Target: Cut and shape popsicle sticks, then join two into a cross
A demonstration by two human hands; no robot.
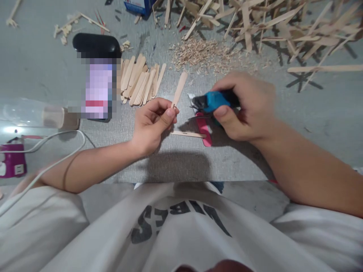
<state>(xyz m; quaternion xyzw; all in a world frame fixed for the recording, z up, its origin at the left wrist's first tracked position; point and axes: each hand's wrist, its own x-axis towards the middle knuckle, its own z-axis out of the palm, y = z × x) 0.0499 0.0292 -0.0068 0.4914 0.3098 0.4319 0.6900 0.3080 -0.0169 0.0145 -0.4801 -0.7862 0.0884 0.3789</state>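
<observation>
My left hand (151, 122) pinches the lower end of a wooden craft stick (179, 88), which points up and away over the grey table (56, 75). My right hand (246, 105) grips a blue-handled cutter (212, 101) whose dark jaws point left, close to the stick but apart from it. A pink stick (205, 132) and a short cut piece of wood (188, 134) lie on the table just below the cutter.
A neat pile of sticks (140, 81) lies left of centre beside a black-topped phone (98, 75). Wood shavings (207, 54) and a large loose heap of sticks (269, 22) fill the far right. A white cable (56, 139), a clear bottle (34, 113) and a purple device (13, 160) sit at left.
</observation>
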